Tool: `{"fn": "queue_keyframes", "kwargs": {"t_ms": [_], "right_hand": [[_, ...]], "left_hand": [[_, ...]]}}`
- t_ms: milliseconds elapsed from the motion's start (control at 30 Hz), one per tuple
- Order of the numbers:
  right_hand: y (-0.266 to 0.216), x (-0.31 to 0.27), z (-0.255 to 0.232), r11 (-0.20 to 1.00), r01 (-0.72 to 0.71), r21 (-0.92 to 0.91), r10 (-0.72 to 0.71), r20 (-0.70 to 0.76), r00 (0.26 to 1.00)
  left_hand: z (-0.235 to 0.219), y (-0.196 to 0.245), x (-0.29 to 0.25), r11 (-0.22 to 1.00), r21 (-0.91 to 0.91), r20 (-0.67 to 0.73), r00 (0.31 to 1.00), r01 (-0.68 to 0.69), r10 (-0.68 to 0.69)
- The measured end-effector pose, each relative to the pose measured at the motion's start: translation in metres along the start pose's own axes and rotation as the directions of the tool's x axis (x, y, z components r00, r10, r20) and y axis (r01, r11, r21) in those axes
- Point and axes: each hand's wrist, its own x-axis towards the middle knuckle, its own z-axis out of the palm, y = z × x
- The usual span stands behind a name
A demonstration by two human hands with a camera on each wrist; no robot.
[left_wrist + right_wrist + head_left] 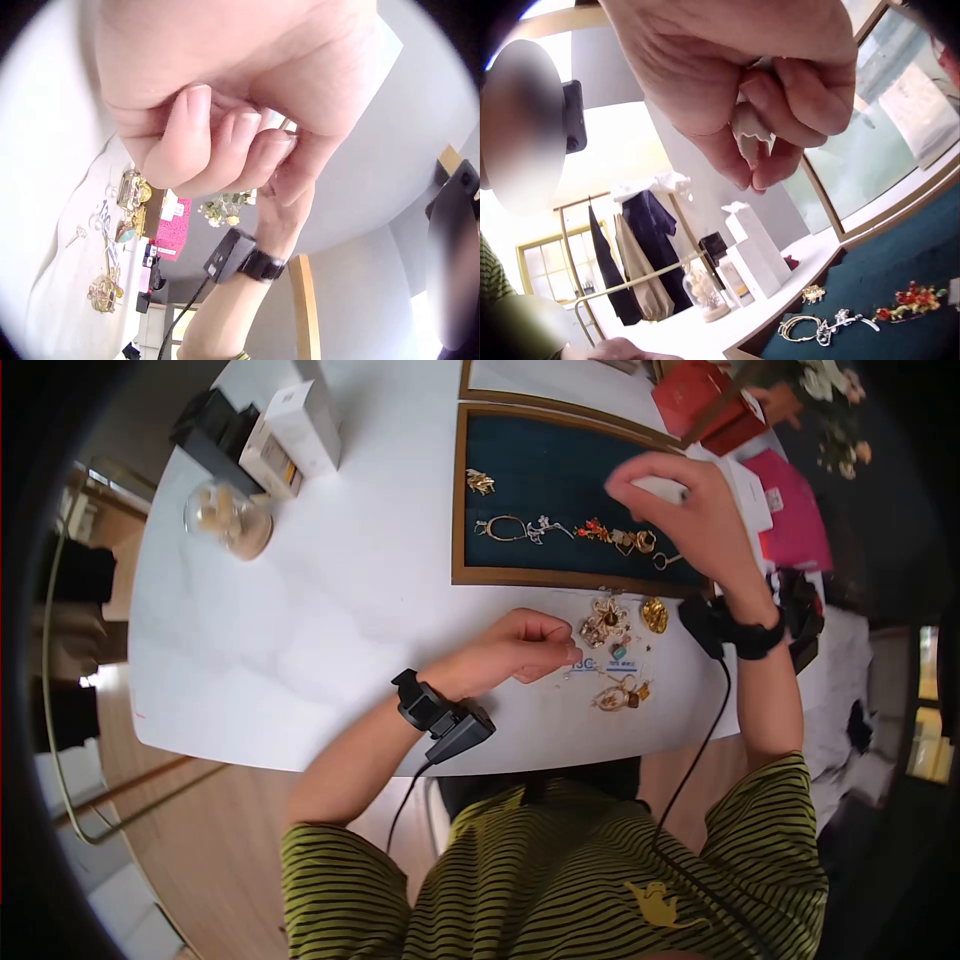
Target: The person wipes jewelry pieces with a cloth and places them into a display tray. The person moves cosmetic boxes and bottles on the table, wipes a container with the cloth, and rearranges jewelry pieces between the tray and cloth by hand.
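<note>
My left hand (510, 648) is over the white table, beside loose jewelry (607, 622). Its fingers curl in against the thumb; in the left wrist view the hand (232, 105) pinches a small thin item (286, 124), mostly hidden. Above the right part of the framed dark-green tray (540, 450), my right hand (695, 520) holds a crumpled white piece. Seen from the right wrist, thumb and fingers of that hand (757, 97) grip the white piece (751, 139), its edge wavy. A bracelet (506, 528), silver flower piece (543, 530), red-orange piece (592, 530) and gold piece (480, 482) lie in the tray.
A glass dome (228, 520) and several boxes (303, 428) stand at the back left. At the right are a red box (700, 405), a pink bag (790, 500) and flowers (830, 385). More jewelry (622, 695) lies near the table's front edge.
</note>
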Motion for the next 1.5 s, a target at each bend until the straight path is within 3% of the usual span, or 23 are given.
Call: {"fn": "queue_keyframes", "kwargs": {"t_ms": [67, 133, 200, 233, 300, 333, 400, 467, 533, 700, 767, 833, 933, 1000, 1067, 1100, 1133, 1200, 1233, 1300, 1333, 1433, 1500], "right_hand": [[0.006, -0.033, -0.021, 0.982, -0.111, 0.152, 0.102, 0.064, 0.993], [0.004, -0.065, -0.042, 0.889, -0.418, 0.188, 0.397, 0.138, 0.907], [0.021, -0.097, -0.044, 0.865, -0.382, 0.325, 0.387, 0.052, 0.920], [0.022, -0.112, -0.046, 0.868, -0.394, 0.301, 0.397, 0.053, 0.916], [0.030, -0.142, -0.039, 0.869, -0.402, 0.289, 0.408, 0.039, 0.912], [0.035, -0.154, -0.034, 0.841, -0.428, 0.331, 0.450, 0.012, 0.893], [0.039, -0.168, -0.022, 0.900, -0.402, 0.172, 0.403, 0.029, 0.915], [0.034, -0.174, -0.011, 0.856, -0.475, 0.203, 0.480, 0.030, 0.877], [0.038, -0.180, 0.000, 0.895, -0.438, 0.087, 0.432, 0.080, 0.898], [0.039, -0.177, 0.018, 0.874, -0.474, 0.111, 0.461, 0.122, 0.879], [0.048, -0.177, 0.028, 0.961, -0.276, 0.031, 0.276, -0.015, 0.961], [0.046, -0.175, 0.032, 0.959, -0.283, -0.030, 0.282, -0.031, 0.959], [0.052, -0.173, 0.035, 0.951, -0.299, -0.083, 0.295, -0.059, 0.954], [0.054, -0.175, 0.031, 0.950, -0.303, -0.075, 0.299, -0.061, 0.952], [0.050, -0.177, 0.020, 0.891, -0.366, 0.269, 0.362, 0.069, 0.930], [0.045, -0.181, 0.020, 0.742, -0.335, 0.581, 0.325, 0.126, 0.937], [0.039, -0.186, 0.016, 0.743, -0.318, 0.589, 0.302, 0.129, 0.944], [0.032, -0.197, 0.006, 0.542, -0.449, 0.710, 0.423, 0.230, 0.876], [0.038, -0.204, 0.004, 0.546, -0.442, 0.712, 0.411, 0.232, 0.882], [0.052, -0.218, 0.006, 0.458, -0.431, 0.778, 0.491, 0.184, 0.852], [0.057, -0.224, 0.007, 0.460, -0.426, 0.779, 0.485, 0.182, 0.855], [0.068, -0.240, 0.016, 0.425, -0.400, 0.812, 0.518, 0.145, 0.843], [0.073, -0.248, 0.020, 0.429, -0.377, 0.821, 0.508, 0.126, 0.852]], "left_hand": [[-0.001, 0.001, -0.001, 1.000, -0.007, 0.007, 1.000, 0.022, -0.022], [-0.003, -0.001, 0.000, 0.999, -0.022, 0.011, 0.999, 0.037, -0.037], [-0.006, -0.004, 0.000, 0.997, -0.076, 0.002, 1.000, -0.021, 0.021], [-0.005, -0.002, 0.000, 0.997, -0.061, 0.020, 0.999, 0.040, -0.038], [-0.004, -0.001, -0.001, 0.988, -0.144, -0.043, 0.998, -0.049, 0.044], [-0.004, -0.001, 0.000, 0.991, -0.133, -0.027, 0.999, 0.018, -0.022], [-0.007, -0.002, 0.003, 0.963, -0.257, -0.008, 0.997, -0.080, 0.080], [-0.008, -0.003, 0.007, 0.952, -0.305, 0.012, 0.999, -0.039, 0.045], [-0.004, -0.006, 0.012, 0.854, -0.515, -0.029, 0.997, -0.076, 0.071], [0.000, -0.009, 0.026, 0.840, -0.539, -0.018, 0.998, -0.059, 0.058], [-0.002, -0.007, 0.026, 0.837, -0.541, -0.018, 0.996, -0.080, 0.084], [-0.002, -0.003, 0.024, 0.833, -0.545, -0.008, 0.995, -0.089, 0.101], [0.004, 0.027, 0.006, 0.923, -0.366, -0.036, 0.993, -0.121, 0.116], [0.008, 0.059, -0.006, 0.969, 0.083, -0.026, 0.972, -0.231, 0.234], [0.009, 0.092, -0.010, 0.836, 0.458, -0.034, 0.934, -0.302, 0.356], [-0.002, 0.108, -0.014, 0.774, 0.576, -0.074, 0.927, -0.262, 0.368], [-0.013, 0.122, -0.016, 0.626, 0.769, -0.179, 0.896, -0.129, 0.405], [-0.019, 0.149, 0.005, 0.244, 0.955, -0.256, 0.889, 0.170, 0.380], [-0.034, 0.155, 0.013, 0.238, 0.955, -0.260, 0.884, 0.177, 0.389], [-0.063, 0.158, 0.026, -0.251, 0.959, -0.031, 0.932, 0.129, 0.361], [-0.070, 0.158, 0.029, -0.256, 0.958, -0.031, 0.931, 0.132, 0.365], [-0.069, 0.155, 0.041, -0.433, 0.846, -0.217, 0.943, 0.311, 0.254], [-0.071, 0.153, 0.047, -0.449, 0.834, -0.220, 0.940, 0.320, 0.262]]}}
